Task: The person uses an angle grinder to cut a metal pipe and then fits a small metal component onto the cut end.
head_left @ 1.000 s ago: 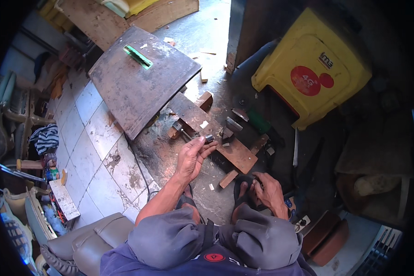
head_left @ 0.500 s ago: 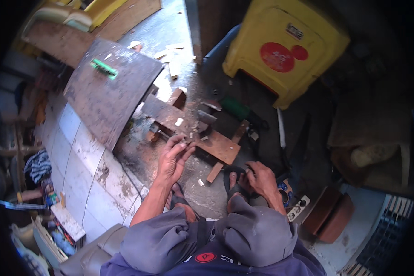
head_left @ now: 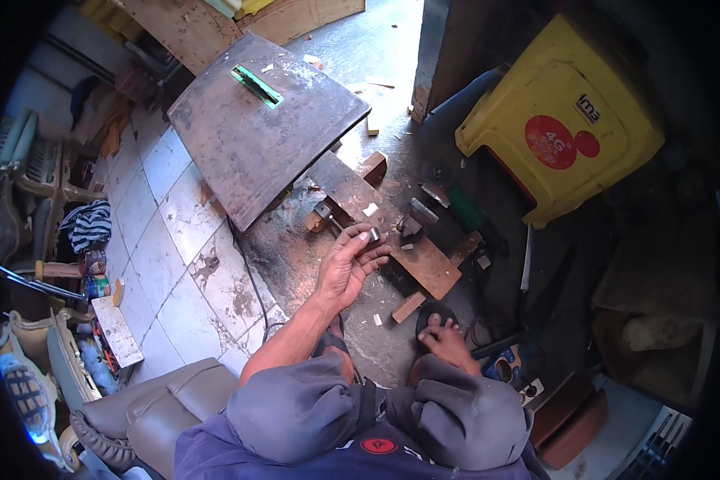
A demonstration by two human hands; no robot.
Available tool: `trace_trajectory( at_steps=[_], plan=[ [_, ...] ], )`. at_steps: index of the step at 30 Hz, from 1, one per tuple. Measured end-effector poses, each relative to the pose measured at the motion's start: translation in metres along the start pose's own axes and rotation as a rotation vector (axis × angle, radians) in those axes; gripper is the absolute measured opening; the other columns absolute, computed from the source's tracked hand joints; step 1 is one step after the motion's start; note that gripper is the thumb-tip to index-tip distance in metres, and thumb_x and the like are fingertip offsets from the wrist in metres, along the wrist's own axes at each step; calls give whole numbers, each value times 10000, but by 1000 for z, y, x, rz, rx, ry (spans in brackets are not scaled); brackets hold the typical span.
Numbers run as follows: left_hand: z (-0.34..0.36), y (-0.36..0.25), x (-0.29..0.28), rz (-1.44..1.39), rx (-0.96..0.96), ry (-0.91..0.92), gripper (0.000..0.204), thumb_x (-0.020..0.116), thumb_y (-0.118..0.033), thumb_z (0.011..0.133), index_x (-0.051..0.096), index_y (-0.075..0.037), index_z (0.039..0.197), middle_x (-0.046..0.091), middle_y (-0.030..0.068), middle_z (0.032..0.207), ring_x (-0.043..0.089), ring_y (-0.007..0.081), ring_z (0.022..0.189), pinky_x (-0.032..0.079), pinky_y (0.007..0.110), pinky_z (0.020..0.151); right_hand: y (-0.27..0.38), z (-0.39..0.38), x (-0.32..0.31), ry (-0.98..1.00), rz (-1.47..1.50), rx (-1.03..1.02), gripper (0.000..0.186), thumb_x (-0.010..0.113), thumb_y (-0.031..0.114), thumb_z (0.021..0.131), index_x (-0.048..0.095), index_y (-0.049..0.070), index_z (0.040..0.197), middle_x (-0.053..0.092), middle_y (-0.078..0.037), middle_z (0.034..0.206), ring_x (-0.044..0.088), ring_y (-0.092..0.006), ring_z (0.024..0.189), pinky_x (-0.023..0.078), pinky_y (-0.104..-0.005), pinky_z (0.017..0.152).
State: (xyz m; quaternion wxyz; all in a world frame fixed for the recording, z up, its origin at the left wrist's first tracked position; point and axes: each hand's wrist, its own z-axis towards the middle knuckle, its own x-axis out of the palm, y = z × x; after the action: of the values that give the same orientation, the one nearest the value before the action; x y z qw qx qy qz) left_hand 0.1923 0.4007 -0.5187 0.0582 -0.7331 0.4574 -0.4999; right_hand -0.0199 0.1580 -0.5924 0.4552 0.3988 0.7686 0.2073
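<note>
My left hand (head_left: pixel 352 264) is raised over the floor, thumb and fingers closed around a small shiny metal cylinder (head_left: pixel 374 234). A thin rod (head_left: pixel 334 225) runs up to that hand from a small dark block; I cannot tell whether it joins the cylinder. Beyond the fingers lies a low wooden frame (head_left: pixel 428 268) of planks and cross pieces, with a dark metal piece (head_left: pixel 418 218) on it. My right hand (head_left: pixel 446 348) hangs low by my right sandal (head_left: pixel 434 316), fingers loosely apart, seemingly at the toes. No object shows in it.
A brown slotted board (head_left: pixel 256 136) stands at the far left, a cord (head_left: pixel 250 268) below it. A green-bodied tool (head_left: pixel 464 208) lies beside the frame, near a yellow plastic stool (head_left: pixel 560 120). Wood scraps dot the floor. A grey padded seat (head_left: pixel 172 408) is at near left.
The view has swung left, so the surroundings sit further right. My left hand has turned, showing the metal cylinder more plainly. My right hand is lower, closer to the foot.
</note>
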Motion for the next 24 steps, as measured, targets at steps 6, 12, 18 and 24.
trace_trajectory(
  at_steps=[6,12,18,24],
  plan=[
    [-6,-3,12,61,62,-20,338,503,-259,1117,562,-20,1350,709,211,1178,733,321,1106,615,422,966,5,22,14,-106,179,232,313,693,287,947,777,21,1089,776,-150,919,721,-200,863,550,-356,802],
    [-6,3,9,194,176,-3,379,501,-281,1115,557,8,1354,699,200,1147,732,314,1113,610,416,967,4,22,12,-50,232,256,320,689,307,945,780,44,1103,784,-153,947,741,-217,875,556,-359,811],
    [-8,3,5,233,192,0,386,497,-288,1116,568,12,1349,695,197,1151,734,304,1107,608,414,967,16,22,12,-44,264,306,294,707,267,942,775,0,1044,748,-87,839,660,-142,780,528,-316,738],
    [-7,3,9,242,206,4,331,596,-225,1076,574,-3,1320,696,189,1191,738,281,1080,615,398,931,17,22,10,6,295,396,299,694,279,956,777,22,1083,746,-99,821,682,-167,762,538,-334,720]
  ],
)
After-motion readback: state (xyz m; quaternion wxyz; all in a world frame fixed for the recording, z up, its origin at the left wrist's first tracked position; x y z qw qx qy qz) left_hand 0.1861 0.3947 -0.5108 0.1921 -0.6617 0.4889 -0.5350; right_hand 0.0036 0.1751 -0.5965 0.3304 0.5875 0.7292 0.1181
